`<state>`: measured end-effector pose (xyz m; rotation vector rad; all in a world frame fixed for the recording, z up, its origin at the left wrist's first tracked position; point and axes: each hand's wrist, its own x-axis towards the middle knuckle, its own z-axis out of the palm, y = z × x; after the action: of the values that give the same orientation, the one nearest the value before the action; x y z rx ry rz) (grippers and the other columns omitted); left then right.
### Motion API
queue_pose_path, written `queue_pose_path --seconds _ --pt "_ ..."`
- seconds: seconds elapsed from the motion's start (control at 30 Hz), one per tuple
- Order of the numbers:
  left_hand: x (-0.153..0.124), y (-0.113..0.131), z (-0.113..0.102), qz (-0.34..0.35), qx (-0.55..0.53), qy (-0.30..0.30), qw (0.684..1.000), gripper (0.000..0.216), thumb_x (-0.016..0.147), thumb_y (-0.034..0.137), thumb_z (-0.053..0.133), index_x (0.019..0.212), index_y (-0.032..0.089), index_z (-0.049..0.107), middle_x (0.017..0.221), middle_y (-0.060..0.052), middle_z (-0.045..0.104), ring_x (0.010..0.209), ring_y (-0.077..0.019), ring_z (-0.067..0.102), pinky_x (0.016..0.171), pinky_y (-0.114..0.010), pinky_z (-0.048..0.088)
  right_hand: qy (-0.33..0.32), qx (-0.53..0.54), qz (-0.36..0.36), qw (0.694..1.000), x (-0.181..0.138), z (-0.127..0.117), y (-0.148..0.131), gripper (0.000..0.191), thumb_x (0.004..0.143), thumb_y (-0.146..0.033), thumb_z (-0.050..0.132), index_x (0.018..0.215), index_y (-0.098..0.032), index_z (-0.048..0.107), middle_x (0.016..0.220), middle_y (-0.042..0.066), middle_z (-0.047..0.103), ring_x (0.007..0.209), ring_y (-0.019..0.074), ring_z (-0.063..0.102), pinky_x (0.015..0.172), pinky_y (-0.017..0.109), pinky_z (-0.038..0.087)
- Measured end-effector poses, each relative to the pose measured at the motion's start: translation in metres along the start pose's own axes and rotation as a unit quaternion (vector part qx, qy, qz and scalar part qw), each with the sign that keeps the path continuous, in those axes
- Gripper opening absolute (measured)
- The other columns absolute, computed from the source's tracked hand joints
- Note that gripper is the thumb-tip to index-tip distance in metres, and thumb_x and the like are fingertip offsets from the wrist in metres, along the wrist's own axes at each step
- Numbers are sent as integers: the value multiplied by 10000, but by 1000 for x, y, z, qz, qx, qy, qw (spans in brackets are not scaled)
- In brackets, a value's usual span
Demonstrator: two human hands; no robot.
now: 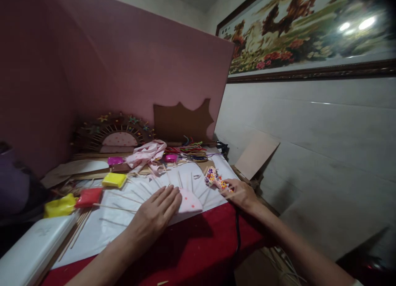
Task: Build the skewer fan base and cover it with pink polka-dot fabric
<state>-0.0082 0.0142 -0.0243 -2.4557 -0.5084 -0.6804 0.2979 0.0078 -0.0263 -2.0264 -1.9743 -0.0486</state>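
My left hand (pixel 156 214) lies flat, fingers stretched out, on a pale pink half-round piece (pixel 190 202) from which thin wooden sticks (pixel 133 197) fan out over a white sheet (pixel 105 224). My right hand (pixel 243 194) is at the sheet's right edge, its fingers closed round the end of a small tool wrapped in flower-patterned fabric (pixel 213 176). A black cord (pixel 237 232) runs down from that hand over the red cloth (pixel 198 253).
Yellow (pixel 114 179) and red (pixel 89 196) packets, pink fabric (pixel 147 153), coloured wires (pixel 188 148) and a finished stick fan (pixel 116 133) lie behind. A white box (pixel 31 249) sits at the near left, a pink board (pixel 123 63) stands behind, and cardboard (pixel 256 154) leans against the right wall.
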Motion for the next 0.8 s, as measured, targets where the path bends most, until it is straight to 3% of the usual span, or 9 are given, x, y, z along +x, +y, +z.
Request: queue_pose_path --seconds 0.17,0.33,0.47,0.67,0.8 --pt "-7 20 -11 3 -25 -36 999 366 847 98 372 1193 79 489 1212 -152 564 1177 -258 455 939 -418 427 -20 102 -72 992 -4 -1 12 397 855 -403 390 1087 -171 612 995 104 648 891 225 593 751 309 425" --pt "-22 34 -13 -21 -27 -50 998 383 847 104 382 1220 82 468 1238 -154 542 1214 -264 409 966 -436 396 29 127 -32 991 -3 7 34 350 830 -371 424 996 -163 652 1023 116 648 933 250 587 815 360 427" --pt "-35 36 -18 19 -51 -50 997 415 846 129 385 1256 76 434 1277 -149 509 1255 -272 345 976 -444 384 71 152 -13 986 -7 5 46 322 828 -372 443 952 -169 659 1002 103 658 906 234 598 805 342 441" --pt "-44 36 -28 35 -27 -102 994 517 805 133 453 1316 125 370 1343 -90 444 1262 -251 339 999 -412 361 108 161 -25 981 -20 -9 39 290 840 -364 449 898 -182 666 933 83 666 866 218 605 767 317 446" --pt "-44 36 -28 9 -82 -114 990 569 787 98 448 1340 156 328 1363 -71 421 1270 -213 331 1021 -382 334 118 177 -38 976 -27 -17 27 259 840 -342 457 866 -196 669 911 75 666 850 215 604 755 313 445"
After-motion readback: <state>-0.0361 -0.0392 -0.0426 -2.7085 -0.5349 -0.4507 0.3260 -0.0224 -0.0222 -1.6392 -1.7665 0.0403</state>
